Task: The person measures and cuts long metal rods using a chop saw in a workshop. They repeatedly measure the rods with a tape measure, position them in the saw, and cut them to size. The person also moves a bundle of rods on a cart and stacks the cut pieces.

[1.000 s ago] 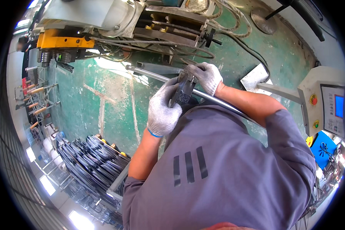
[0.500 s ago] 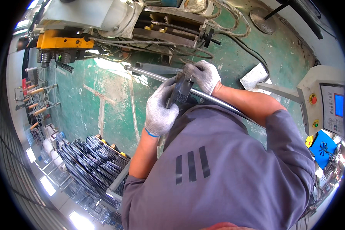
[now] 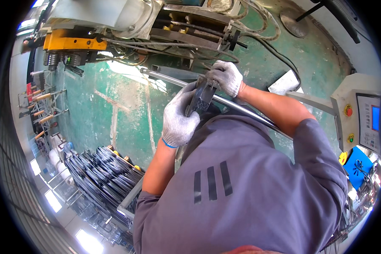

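Both my hands wear whitish-grey knit work gloves and meet at a dark metal block (image 3: 204, 98) in front of my waist. My left hand (image 3: 180, 116) is closed round the block's left side, thumb toward me. At the block's far end, the fingers of my right hand (image 3: 226, 79) are curled down; whether they grip the block or a small part on it is hidden. A long shiny metal rod (image 3: 245, 111) runs slantwise past the block, from far left to near right, partly covered by the block and my hands.
Ahead stands a machine with an orange bracket (image 3: 74, 43), cables and a black hand knob (image 3: 234, 41). A control box (image 3: 354, 108) with red and green buttons is at right. Bundled dark rods (image 3: 101, 178) lie at lower left. A white floor plate (image 3: 285, 83) sits beyond my right arm.
Both hands and the block have shifted very slightly to the right. The block appears turned a little, and the right-hand fingers have curled further over its far end.
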Demonstrator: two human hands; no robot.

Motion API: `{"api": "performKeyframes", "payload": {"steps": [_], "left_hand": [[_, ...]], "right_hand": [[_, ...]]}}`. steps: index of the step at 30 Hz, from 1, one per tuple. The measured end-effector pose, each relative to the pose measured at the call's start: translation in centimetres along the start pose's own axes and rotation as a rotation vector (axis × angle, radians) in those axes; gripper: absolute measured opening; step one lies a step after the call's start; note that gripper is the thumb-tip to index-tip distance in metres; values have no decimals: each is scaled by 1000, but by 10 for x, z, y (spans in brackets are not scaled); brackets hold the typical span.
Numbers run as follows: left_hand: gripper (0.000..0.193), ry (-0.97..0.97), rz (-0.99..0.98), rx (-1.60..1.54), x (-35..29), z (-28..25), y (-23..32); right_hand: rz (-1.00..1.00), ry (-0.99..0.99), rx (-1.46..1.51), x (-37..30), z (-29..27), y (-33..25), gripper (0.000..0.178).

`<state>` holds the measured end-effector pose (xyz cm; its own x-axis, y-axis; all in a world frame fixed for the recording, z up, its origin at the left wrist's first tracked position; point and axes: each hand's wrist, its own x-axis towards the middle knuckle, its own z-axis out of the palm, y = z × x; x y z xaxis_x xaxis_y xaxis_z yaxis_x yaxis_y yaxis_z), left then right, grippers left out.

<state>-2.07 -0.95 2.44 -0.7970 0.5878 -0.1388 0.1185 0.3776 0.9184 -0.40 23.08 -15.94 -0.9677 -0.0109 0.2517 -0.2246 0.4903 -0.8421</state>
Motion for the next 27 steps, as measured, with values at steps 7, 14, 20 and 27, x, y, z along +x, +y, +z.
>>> {"api": "performKeyframes", "payload": {"steps": [7, 14, 20, 27], "left_hand": [[55, -36, -100, 22, 6, -2, 8], [70, -57, 9, 63, 4, -11, -10], [45, 1, -108, -52, 4, -8, -4], [44, 9, -137, -35, 6, -10, 4]], "right_hand": [[-28, 108, 90, 2, 17, 3, 24], [367, 101, 342, 12, 19, -12, 29], [260, 83, 251, 15, 18, -10, 32], [425, 90, 415, 20, 22, -17, 31]]}}
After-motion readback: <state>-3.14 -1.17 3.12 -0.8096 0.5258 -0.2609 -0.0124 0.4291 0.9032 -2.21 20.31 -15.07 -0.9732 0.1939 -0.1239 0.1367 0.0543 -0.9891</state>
